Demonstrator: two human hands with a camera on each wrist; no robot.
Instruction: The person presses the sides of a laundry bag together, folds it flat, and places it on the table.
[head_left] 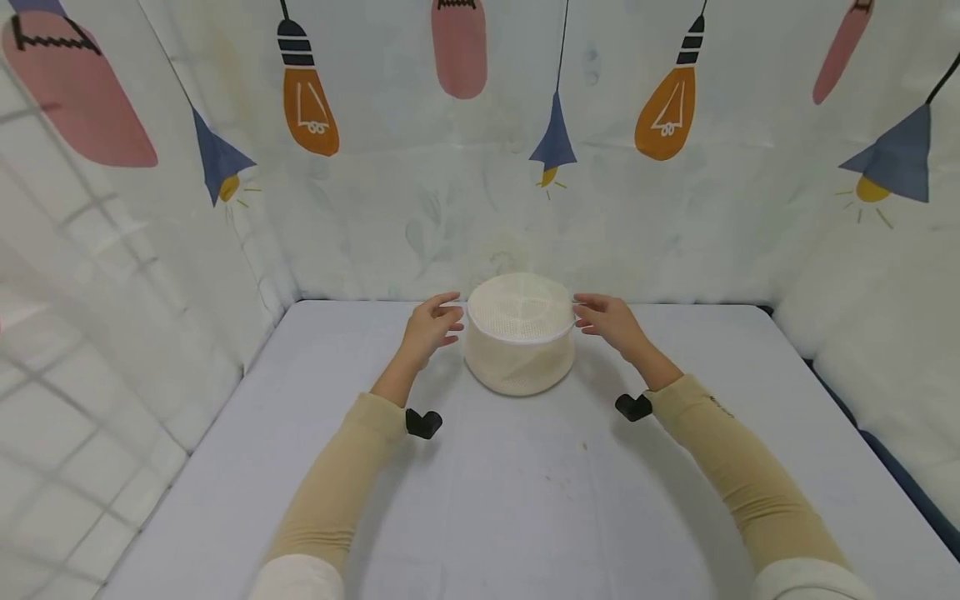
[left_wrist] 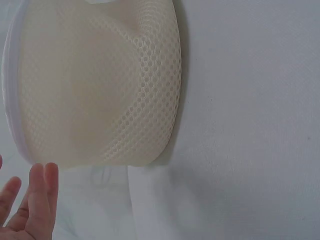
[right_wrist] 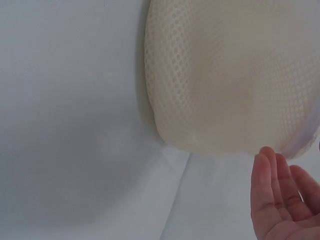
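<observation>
A round, cream mesh laundry bag [head_left: 519, 362] with a white rim stands upright near the far edge of the table, its sides slightly slack. My left hand [head_left: 431, 327] is at its left side, fingers spread and loosely bent near the rim. On the opposite side my right hand [head_left: 611, 323] mirrors this, fingertips pointing at the rim. Neither hand grips the bag; whether the fingertips lightly touch it I cannot tell. In the left wrist view the honeycomb mesh [left_wrist: 145, 75] fills the upper left. The right wrist view has extended fingers [right_wrist: 262, 180] beside the bag's edge.
A white cloth covers the table [head_left: 510, 517], with a few small specks in front of the bag. Pale curtains [head_left: 420, 200] printed with lamps and bulbs hang behind and at both sides. Black mounts [head_left: 423, 423] sit at the wrists.
</observation>
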